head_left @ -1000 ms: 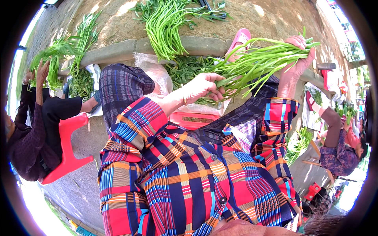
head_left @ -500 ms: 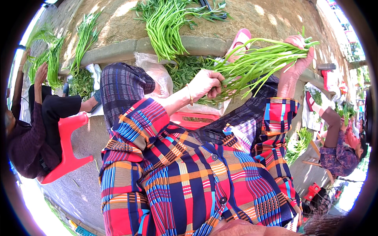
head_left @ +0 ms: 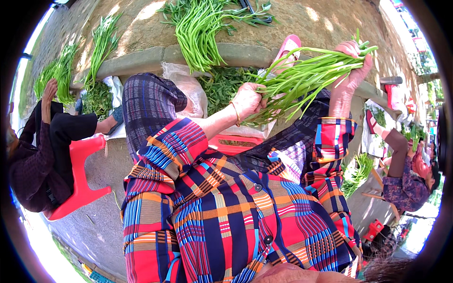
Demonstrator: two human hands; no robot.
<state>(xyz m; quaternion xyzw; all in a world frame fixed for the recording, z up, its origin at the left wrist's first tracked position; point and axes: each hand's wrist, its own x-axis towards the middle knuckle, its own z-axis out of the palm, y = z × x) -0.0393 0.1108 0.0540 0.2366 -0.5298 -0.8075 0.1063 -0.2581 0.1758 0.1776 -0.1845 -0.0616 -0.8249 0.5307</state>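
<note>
Right grip [head_left: 354,78] clasps green stems [head_left: 311,73], left grip [head_left: 248,100] pinches ends — wide dirt [head_left: 309,33] beyond curb edge [head_left: 247,55].

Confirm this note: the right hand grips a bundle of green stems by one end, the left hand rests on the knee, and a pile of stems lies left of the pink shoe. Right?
Not quite: the left hand is curled closed at the other end of the bundle, as the head view shows. The right hand, pile of stems and pink shoe are as noted.
</note>
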